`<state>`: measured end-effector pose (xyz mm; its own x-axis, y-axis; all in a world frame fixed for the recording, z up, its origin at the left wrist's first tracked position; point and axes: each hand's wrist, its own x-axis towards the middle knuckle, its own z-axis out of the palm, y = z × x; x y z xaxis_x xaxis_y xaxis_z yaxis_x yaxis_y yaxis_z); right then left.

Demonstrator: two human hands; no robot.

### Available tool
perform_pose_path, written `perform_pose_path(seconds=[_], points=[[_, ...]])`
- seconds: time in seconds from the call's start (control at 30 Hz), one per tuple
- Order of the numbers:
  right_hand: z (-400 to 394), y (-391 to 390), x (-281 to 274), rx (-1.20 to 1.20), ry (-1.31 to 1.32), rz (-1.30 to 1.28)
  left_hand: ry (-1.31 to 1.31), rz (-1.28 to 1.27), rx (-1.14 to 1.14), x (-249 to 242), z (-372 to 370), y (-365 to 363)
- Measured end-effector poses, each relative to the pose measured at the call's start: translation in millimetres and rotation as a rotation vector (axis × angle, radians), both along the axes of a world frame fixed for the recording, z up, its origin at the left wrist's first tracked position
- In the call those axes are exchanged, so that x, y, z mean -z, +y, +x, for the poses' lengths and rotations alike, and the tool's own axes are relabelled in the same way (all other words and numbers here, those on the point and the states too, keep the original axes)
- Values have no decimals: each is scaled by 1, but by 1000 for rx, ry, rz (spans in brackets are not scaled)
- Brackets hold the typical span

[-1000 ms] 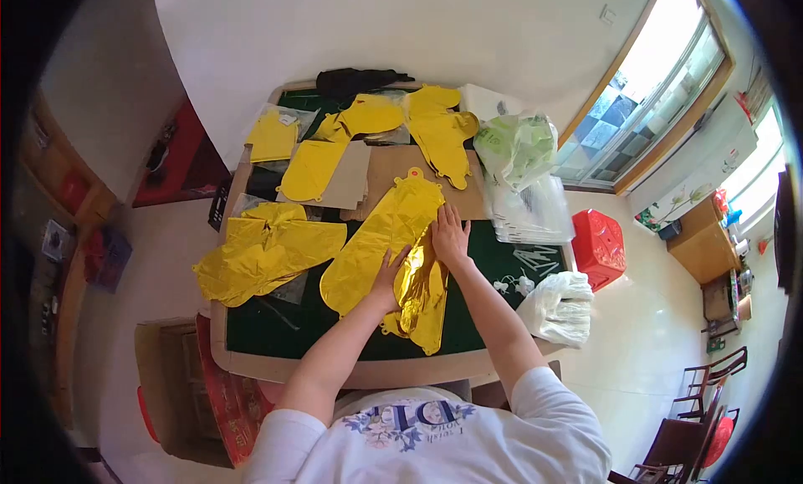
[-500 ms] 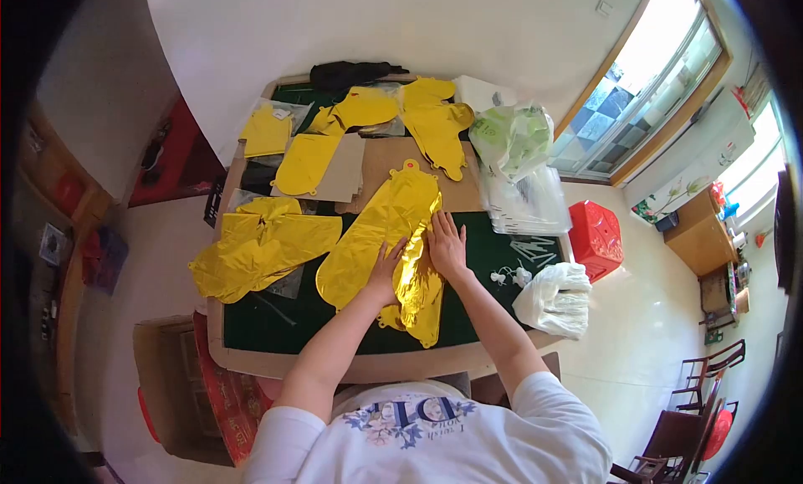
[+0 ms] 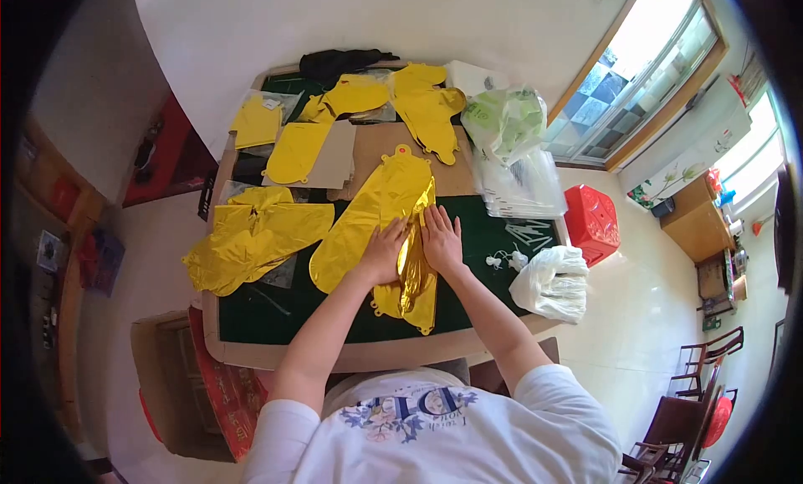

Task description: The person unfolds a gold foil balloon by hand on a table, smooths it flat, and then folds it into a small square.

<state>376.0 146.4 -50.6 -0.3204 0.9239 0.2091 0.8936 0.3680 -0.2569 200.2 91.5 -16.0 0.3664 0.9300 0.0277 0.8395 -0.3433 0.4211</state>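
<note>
A flat, uninflated gold foil balloon [image 3: 360, 237] lies in front of me on the green table top, with a small red mark on the tab at its far end. Its right part is folded into a shiny, crinkled ridge. My left hand [image 3: 385, 254] rests on the foil just left of this ridge, fingers stretched out. Along the right edge, my right hand [image 3: 442, 240] lies flat with its fingers extended. Neither hand is wrapped around anything. Another crumpled gold foil balloon [image 3: 259, 237] sits to the left of my left hand.
More gold foil pieces [image 3: 422, 112] and grey cardboard [image 3: 339, 153] cover the far side. Clear plastic bags [image 3: 523, 187], a green-white bag [image 3: 506, 120] and a white plastic bag [image 3: 550, 285] lie at the right. A red stool [image 3: 592, 225] stands beyond the table's right edge; an open carton [image 3: 171, 384] is at lower left.
My left hand has moved slightly up the foil and lies flatter near the ridge. My right hand stays at the right edge. The whole view has shifted a little.
</note>
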Motion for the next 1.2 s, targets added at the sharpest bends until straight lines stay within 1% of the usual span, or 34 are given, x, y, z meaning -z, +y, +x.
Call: perform_pose_path(seconds=[0.03, 0.07, 0.13, 0.17, 0.2, 0.27, 0.3, 0.37, 0.4, 0.5, 0.57, 0.67, 0.77, 0.87, 0.97, 1.2], points=[[0, 0, 0, 2, 2, -2, -9, 1, -31, -16, -2, -2], [0, 0, -1, 3, 4, -4, -7, -2, -30, -21, -5, -1], [0, -1, -2, -3, 9, -5, -198, 237, -266, -35, -11, -1], [0, -2, -3, -5, 11, -6, -256, 296, -326, -46, -6, -3], [-1, -2, -2, -11, 1, 5, -253, 296, -330, -47, 4, -4], [2, -3, -2, -19, -11, 17, -333, 234, -186, -47, 28, -13], [3, -4, -2, -38, -53, 38, -333, 237, -187, -35, 39, -17], [4, -4, -2, -54, -91, 67, -68, 293, -86, 2, 57, -26], [3, -2, 0, -46, -61, 31, -66, 301, -80, 7, 59, -33], [2, 0, -1, -18, -29, -3, -31, 118, -136, 19, 59, -45], [0, -2, -1, -7, -6, -8, -32, 130, -122, 28, 55, -48], [-2, 4, -1, 10, -51, 6, -19, 149, -110, 28, 52, -49], [-5, 20, -3, 38, -21, 61, 19, 149, -108, 25, 53, -48], [-9, 39, -8, 44, -56, 30, 50, 125, -108, 24, 54, -48], [-9, 59, 0, 70, -62, 48, 60, 111, -116, 24, 54, -48], [-17, 81, 3, 121, -50, 71, 85, 72, -113, 18, 55, -49]])
